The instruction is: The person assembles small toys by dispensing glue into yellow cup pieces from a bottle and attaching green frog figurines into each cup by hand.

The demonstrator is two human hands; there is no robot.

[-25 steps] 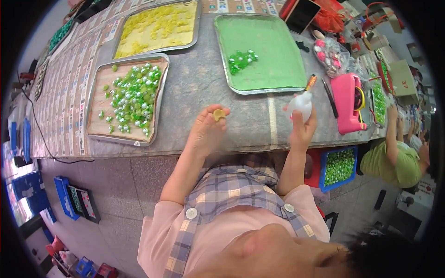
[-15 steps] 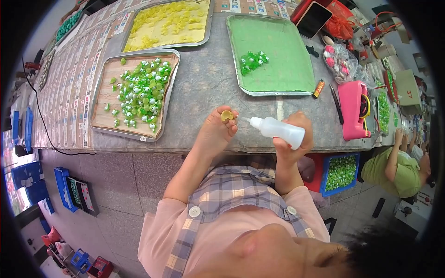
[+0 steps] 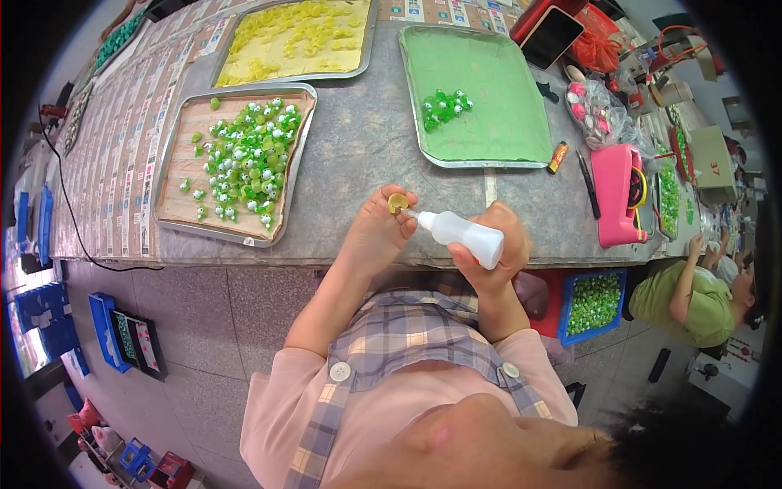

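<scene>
Between the fingertips of my left hand [image 3: 380,226] is a small round yellow translucent piece [image 3: 397,202]. My right hand [image 3: 507,244] is wrapped around a white squeeze bottle [image 3: 464,236], tilted so its thin nozzle points left. The nozzle tip is at the yellow piece; whether it touches cannot be made out. Both hands are above the table's near edge. To their left, a metal tray [image 3: 303,155] bears many green and white figures with eye-like dots [image 3: 251,155]. Ahead, a green-lined tray [image 3: 481,69] holds a small cluster of green pieces [image 3: 444,108].
A tray of yellow pieces [image 3: 297,37] lies at the far left. On the right are a pink tape dispenser [image 3: 617,196], a black pen [image 3: 588,186], an orange lighter-like item [image 3: 558,157] and a tablet [image 3: 551,35]. Below the edge sits a blue crate [image 3: 564,314]; a person in green [image 3: 688,301] is beyond.
My right hand has moved left with the squeeze bottle, bringing its nozzle up to the yellow piece. My left hand has barely moved.
</scene>
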